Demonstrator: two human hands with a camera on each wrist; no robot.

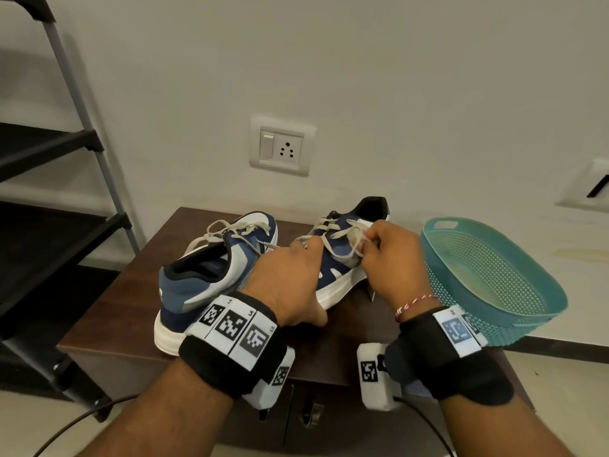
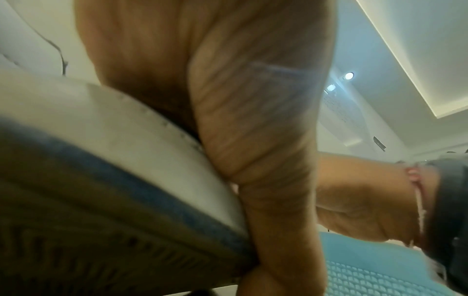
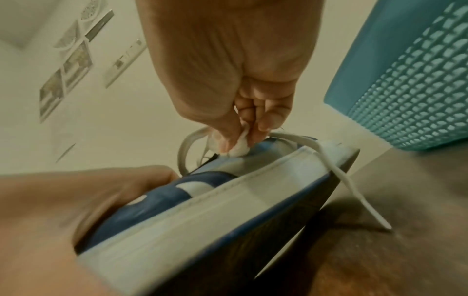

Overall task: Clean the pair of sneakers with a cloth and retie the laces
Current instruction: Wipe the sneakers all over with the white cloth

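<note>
Tilting under the left hand (image 1: 290,278), which grips its toe, the right sneaker (image 1: 339,258) is steadied while its soft, limp lace (image 1: 354,239) is pinched by the right hand (image 1: 392,255).

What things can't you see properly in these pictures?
- The toe of the tilted blue-and-white right sneaker: head view, covered by the left hand.
- What the right hand pinches on that sneaker, lace or small white cloth: right wrist view, too blurred.
- The inside of the teal plastic mesh basket: head view, its near wall hides part.
- The left hand's fingertips: left wrist view, blurred palm fills it.
</note>
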